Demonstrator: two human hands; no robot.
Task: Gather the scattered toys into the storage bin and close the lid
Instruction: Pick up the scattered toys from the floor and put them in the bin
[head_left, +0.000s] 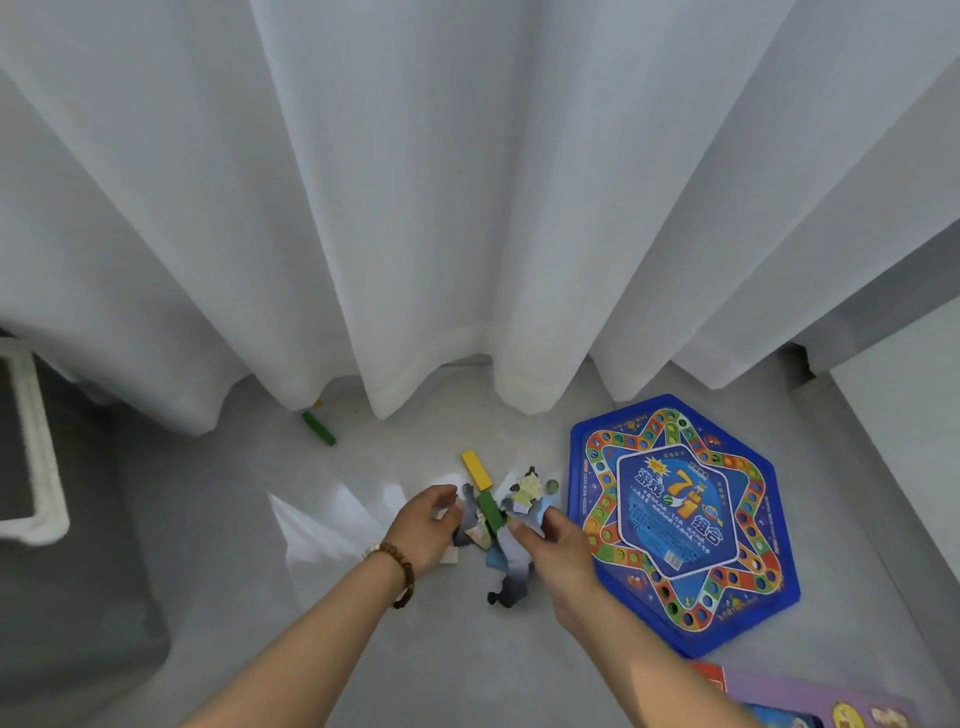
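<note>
Down on the grey floor (218, 597), both hands close in on a small heap of puzzle pieces (511, 571). The left hand (426, 525), with a bead bracelet (404, 574) at its wrist, curls its fingers round the heap's left edge, and the right hand (558, 553) pinches pieces on the other side. A green block (491, 512) lies on the heap between them, with a yellow block (477, 470) just beyond. Right of the heap lies a blue hexagonal game board (680, 519). A second green block (318, 428) sits by the white curtain (467, 208). A white-rimmed bin (39, 441) stands far left, well apart.
</note>
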